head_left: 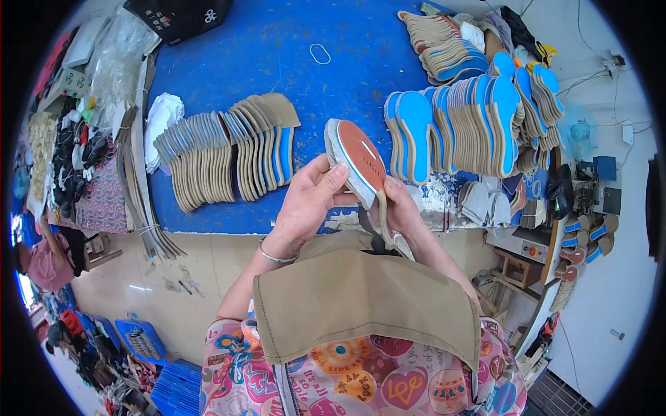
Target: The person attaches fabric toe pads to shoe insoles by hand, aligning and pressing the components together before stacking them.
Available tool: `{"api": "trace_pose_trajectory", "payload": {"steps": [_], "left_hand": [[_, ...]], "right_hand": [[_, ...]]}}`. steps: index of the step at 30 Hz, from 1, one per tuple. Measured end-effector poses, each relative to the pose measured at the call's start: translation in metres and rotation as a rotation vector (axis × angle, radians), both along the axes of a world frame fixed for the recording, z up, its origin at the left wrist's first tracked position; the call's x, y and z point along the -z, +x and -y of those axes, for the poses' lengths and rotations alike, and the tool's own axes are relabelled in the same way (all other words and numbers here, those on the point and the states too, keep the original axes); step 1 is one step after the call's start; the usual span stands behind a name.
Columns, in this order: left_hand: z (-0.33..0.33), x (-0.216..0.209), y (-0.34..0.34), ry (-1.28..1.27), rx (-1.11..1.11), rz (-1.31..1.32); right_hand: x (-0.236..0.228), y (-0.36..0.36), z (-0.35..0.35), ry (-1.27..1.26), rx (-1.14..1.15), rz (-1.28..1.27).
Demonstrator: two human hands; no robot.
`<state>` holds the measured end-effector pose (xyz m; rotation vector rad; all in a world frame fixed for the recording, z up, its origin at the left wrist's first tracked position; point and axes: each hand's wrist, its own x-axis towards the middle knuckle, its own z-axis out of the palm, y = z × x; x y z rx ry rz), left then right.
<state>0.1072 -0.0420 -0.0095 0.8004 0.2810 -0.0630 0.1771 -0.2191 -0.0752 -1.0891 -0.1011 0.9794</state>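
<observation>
In front of me, just above the near edge of the blue table, both hands hold a tilted shoe insole (362, 154). It has a reddish-brown face with small lettering and a pale, greyish rim; a tan edge curves down at its lower end. My left hand (313, 195) grips the left side, thumb on the rim and fingers behind. At the lower right end my right hand (402, 208) pinches the insole next to the tan edge. Parts of the fingers of both hands are hidden behind it.
Blue-and-tan insoles (229, 152) stand in a row on the table (347, 76) at left. More insole rows (451, 128) stand at right, with another stack (444, 48) behind. A white loop (320, 53) and a black bag (177, 17) lie farther back. Long strips (132, 173) hang over the left edge.
</observation>
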Motion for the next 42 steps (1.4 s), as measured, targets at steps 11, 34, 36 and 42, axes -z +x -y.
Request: {"api": "trace_pose_trajectory", "payload": {"steps": [11, 34, 36, 42], "left_hand": [[0.002, -0.001, -0.008, -0.058, 0.034, -0.024], [-0.015, 0.036, -0.001, -0.382, -0.005, -0.043], [-0.016, 0.053, -0.008, -0.431, -0.028, -0.014], [-0.048, 0.111, -0.059, -0.571, -0.082, 0.045]], "right_hand": [[0.003, -0.009, 0.001, 0.065, 0.011, -0.059], [0.004, -0.01, -0.013, 0.505, -0.12, -0.459], [-0.004, -0.003, -0.02, 0.816, -0.17, -0.613], [0.028, 0.037, -0.003, 0.353, -0.031, -0.3]]}}
